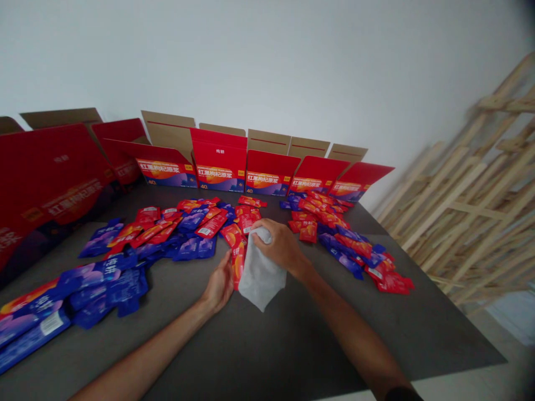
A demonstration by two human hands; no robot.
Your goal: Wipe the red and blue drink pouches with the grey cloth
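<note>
Near the middle of the dark table, my left hand [219, 284] grips a red sachet [238, 262] by its left side, thumb uppermost. My right hand [279, 245] is closed on a pale grey cloth [262, 275], which hangs down beside the sachet and covers part of its right side. Just beyond both hands lie more red sachets [247, 216]. To the left spreads a mixed pile of red and blue sachets [184, 225], and another mixed pile [324, 214] lies to the right.
Open red and blue cartons [267, 172] with raised flaps line the table's back edge. Larger red cartons [45, 184] stand at the left. Blue sachets [104, 289] lie at the near left. Wooden racks [468, 206] stand beyond the right edge of the table [401, 340].
</note>
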